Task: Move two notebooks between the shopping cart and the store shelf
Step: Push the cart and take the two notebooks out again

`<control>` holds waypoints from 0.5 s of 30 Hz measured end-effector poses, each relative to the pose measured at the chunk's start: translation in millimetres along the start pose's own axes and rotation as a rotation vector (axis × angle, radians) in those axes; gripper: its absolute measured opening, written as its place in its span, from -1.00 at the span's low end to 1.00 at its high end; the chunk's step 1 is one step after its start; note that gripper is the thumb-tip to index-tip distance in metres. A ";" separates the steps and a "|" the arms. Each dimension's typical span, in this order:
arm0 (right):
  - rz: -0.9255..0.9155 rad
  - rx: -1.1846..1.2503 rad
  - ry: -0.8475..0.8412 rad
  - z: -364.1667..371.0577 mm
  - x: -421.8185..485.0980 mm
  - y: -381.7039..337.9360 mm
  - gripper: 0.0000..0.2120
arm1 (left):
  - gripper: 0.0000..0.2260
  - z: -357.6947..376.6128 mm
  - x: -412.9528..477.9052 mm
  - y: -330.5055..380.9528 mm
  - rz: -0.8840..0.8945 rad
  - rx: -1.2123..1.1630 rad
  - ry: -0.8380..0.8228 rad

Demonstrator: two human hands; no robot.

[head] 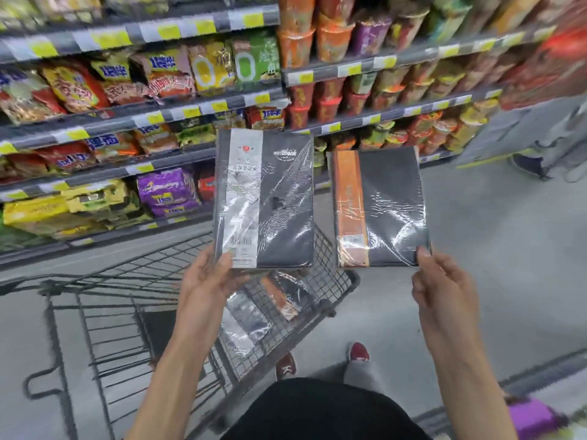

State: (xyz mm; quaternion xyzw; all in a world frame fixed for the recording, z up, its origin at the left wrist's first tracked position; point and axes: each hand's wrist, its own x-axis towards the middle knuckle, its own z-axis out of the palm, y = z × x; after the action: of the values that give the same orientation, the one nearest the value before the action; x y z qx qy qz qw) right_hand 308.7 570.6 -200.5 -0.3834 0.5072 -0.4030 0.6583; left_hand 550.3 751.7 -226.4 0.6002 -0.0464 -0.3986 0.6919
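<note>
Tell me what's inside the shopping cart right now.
A grey-banded notebook and an orange-banded notebook lie in the cart. The left hand and its held notebook cover the rest.

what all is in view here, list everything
white-band notebook: one, dark grey, held over the shopping cart
orange-band notebook: one, dark grey, held to its right
shopping cart: one, dark wire, below both
cart notebooks: two, wrapped, lying inside it
noodle packets: many, mixed colours, shelves at left
noodle cups: many, red and orange, shelves at right
red shoes: two, on the floor
left grip: holds the white-band notebook's bottom edge
right grip: pinches the orange-band notebook's bottom corner
</note>
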 end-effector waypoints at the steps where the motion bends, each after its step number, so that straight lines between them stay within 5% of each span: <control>1: 0.004 0.031 0.033 -7.9 1.3 -3.3 -0.83 | -0.51 11.5 2.8 0.1 0.007 0.006 -0.023; 10: -0.028 0.189 0.178 -101.8 38.3 -42.7 -0.79 | -0.34 148.8 30.5 -20.6 -0.039 -0.029 -0.182; 15: -0.018 0.233 0.295 -167.0 70.6 -72.4 -0.81 | -0.51 230.2 39.6 -53.7 -0.075 -0.077 -0.224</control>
State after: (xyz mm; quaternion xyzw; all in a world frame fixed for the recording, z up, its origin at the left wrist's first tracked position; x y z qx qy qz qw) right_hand 146.7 462.1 -191.6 -0.2457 0.5446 -0.5169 0.6130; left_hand 425.6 546.9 -226.1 0.5262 -0.0859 -0.4902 0.6895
